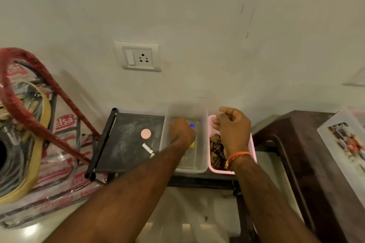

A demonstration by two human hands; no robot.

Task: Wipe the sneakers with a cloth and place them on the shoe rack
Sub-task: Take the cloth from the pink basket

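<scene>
No sneakers are in view. A black shoe rack top [126,144] stands against the wall. On it sit a clear plastic bin [203,144] and a pink mesh basket [253,148]. A brown patterned cloth [217,150] lies in the basket. My left hand [181,130] reaches into the clear bin, fingers curled beside an item with a blue top [192,125] and a yellow end [192,145]. Whether it grips the item is hidden. My right hand [233,126] hovers over the pink basket with fingers curled and nothing visible in them.
A round peach disc [146,133] and a small white tube [148,148] lie on the rack top. Plastic-wrapped goods with a red hoop [29,116] crowd the left. A dark brown table [316,154] with a white box [345,144] stands at right. A wall socket [138,56] is above.
</scene>
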